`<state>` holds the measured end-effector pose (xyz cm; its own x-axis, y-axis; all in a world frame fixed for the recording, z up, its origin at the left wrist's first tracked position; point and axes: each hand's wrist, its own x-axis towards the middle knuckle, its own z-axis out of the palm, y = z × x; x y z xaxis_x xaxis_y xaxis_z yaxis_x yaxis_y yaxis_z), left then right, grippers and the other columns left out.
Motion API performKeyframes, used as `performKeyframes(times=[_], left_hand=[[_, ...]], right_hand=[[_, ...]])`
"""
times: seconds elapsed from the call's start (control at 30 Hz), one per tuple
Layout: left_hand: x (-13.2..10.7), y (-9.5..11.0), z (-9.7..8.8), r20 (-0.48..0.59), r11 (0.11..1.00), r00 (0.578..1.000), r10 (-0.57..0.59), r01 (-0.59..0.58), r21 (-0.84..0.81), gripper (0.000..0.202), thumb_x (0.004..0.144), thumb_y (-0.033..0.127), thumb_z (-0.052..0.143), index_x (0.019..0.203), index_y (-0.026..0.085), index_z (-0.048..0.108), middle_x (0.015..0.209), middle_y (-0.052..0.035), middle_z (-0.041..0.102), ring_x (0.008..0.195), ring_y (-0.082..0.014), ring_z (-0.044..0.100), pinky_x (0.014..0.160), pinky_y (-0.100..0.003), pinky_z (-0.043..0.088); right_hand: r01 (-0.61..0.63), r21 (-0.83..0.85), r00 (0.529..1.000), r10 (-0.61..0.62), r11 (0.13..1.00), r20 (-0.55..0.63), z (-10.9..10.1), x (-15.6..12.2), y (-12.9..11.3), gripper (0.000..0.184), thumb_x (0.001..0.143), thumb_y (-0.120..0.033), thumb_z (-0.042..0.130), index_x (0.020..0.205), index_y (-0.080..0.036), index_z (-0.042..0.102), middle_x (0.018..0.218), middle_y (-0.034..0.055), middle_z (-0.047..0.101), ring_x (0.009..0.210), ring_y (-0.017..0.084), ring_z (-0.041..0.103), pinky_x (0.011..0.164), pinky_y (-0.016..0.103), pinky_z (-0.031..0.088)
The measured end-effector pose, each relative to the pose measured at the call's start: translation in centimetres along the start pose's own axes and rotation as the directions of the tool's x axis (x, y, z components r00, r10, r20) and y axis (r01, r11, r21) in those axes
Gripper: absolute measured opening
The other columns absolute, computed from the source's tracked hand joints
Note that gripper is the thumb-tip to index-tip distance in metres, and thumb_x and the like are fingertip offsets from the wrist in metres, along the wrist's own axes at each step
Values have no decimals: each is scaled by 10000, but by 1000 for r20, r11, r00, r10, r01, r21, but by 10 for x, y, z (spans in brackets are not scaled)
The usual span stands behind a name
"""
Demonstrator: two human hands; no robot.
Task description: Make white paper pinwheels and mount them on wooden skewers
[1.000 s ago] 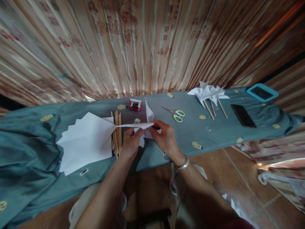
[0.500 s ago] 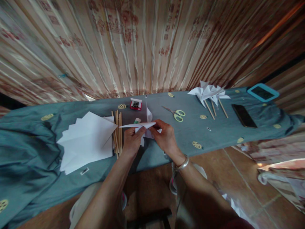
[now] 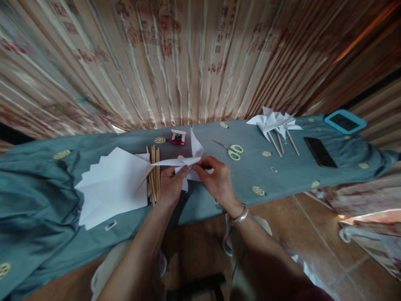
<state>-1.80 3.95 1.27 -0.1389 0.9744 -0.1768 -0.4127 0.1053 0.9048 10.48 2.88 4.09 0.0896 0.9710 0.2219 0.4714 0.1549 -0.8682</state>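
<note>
A white paper pinwheel (image 3: 196, 147) is held between my two hands above the cloth, one blade pointing up and another out to the left. My left hand (image 3: 171, 184) pinches it from the left, thumb near the middle. From the other side my right hand (image 3: 216, 177) grips it, thumb and fingers closed close to the centre. My fingers cover part of the folds, and I cannot tell whether a pin is between them. Just left of my left hand lie several wooden sticks (image 3: 153, 175), and beyond them a fanned stack of white paper (image 3: 114, 188).
Behind my hands sits a small red box (image 3: 178, 137) with dark contents. Green-handled scissors (image 3: 233, 151) lie right of it. Farther right are several pinwheels on sticks (image 3: 272, 121), a black phone (image 3: 321, 152) and a blue-framed device (image 3: 345, 121). A green patterned cloth (image 3: 241, 188) covers the table.
The pinwheel has tilted a little in my hands, its upright blade now showing wider and higher. My left hand has shifted slightly left, and both hands keep their hold.
</note>
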Motion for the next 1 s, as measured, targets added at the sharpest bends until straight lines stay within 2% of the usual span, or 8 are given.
performKeyframes(times=[0.17,0.37,0.57,0.63,0.7,0.8,0.87,1.0], left_hand=[[-1,5,5,-10,996,999,-51,50,-77,311,436,300,886,672,167,732,653,-2,696,663,-154,624,709,-283,489],[-4,8,6,2,988,995,-103,102,-116,317,441,292,883,682,157,727,668,-16,714,650,-161,643,689,-295,508],[-3,3,4,-25,999,1000,1,-2,-37,298,518,320,857,737,152,747,740,-38,738,710,-177,663,721,-296,504],[-2,1,2,-27,999,999,31,-31,-18,276,551,322,844,749,154,752,747,-33,739,705,-169,658,715,-286,502],[-2,-1,0,-26,999,998,53,-53,-1,258,575,315,835,762,156,755,757,-29,741,707,-163,654,709,-277,500],[-1,-2,-1,-25,998,998,58,-57,7,233,590,301,829,763,163,757,753,-22,739,710,-157,651,709,-266,498],[-2,-1,-1,-21,999,998,52,-52,2,227,585,297,831,757,170,757,758,-21,740,714,-156,651,717,-265,499],[-4,2,3,-4,999,1000,15,-15,-36,258,548,304,848,750,175,753,776,-25,741,721,-164,656,733,-278,503]], right_hand=[[-19,-3,1000,19,1000,-13,-3,0,-3,122,786,-295,664,710,-201,653,680,-20,667,623,126,568,632,241,431],[-6,-7,1000,6,1000,-11,-3,0,-1,136,788,-294,673,692,-202,639,660,-29,648,611,120,558,624,241,427],[1,-133,997,-12,991,-82,-3,-1,-5,98,760,-289,702,807,-219,650,793,10,671,755,172,607,725,297,475],[24,-169,991,-45,985,-123,-2,0,-3,208,737,-281,726,918,-208,656,882,45,676,869,211,615,790,337,491],[43,-160,985,-69,986,-161,0,0,1,409,711,-277,753,1087,-182,624,1048,98,667,1024,254,595,887,391,485],[56,-54,985,-64,997,-163,4,2,10,671,713,-285,758,1315,-164,487,1294,157,572,1203,281,531,1008,443,437],[45,62,994,-38,997,-107,6,3,17,761,738,-291,739,1400,-171,384,1316,158,566,1203,266,548,1003,438,451],[-10,221,1000,9,975,8,5,6,23,860,733,-305,740,1452,-178,286,1147,111,676,1002,223,654,879,390,529]])
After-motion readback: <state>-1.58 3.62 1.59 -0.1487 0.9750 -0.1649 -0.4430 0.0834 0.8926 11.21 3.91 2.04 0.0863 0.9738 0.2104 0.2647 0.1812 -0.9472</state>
